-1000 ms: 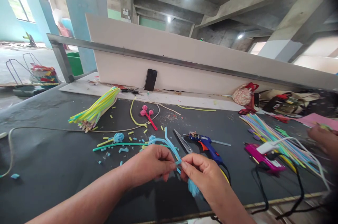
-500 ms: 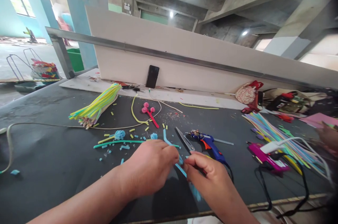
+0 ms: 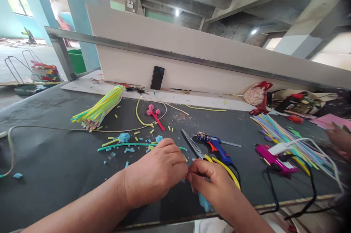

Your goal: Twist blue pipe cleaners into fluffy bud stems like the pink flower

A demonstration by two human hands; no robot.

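pinched left hand (image 3: 157, 172) and right hand (image 3: 216, 185) together at fingertips; could not tell on what. saw blue tuft (image 3: 205, 203) partly behind right hand, near edge of table (image 3: 68, 167), scissors (image 3: 192, 143) beyond, beside glue gun (image 3: 218, 147).

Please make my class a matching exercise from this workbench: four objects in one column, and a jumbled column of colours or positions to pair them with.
Column 1
1. Phone
2. Glue gun
3. Scissors
4. Power strip

Column 2
A. Blue, with an orange trigger
B. Magenta, with a white adapter on it
C. Propped up against the white board
D. Silver blades and yellow handles

Right pairs: 1-C; 2-A; 3-D; 4-B
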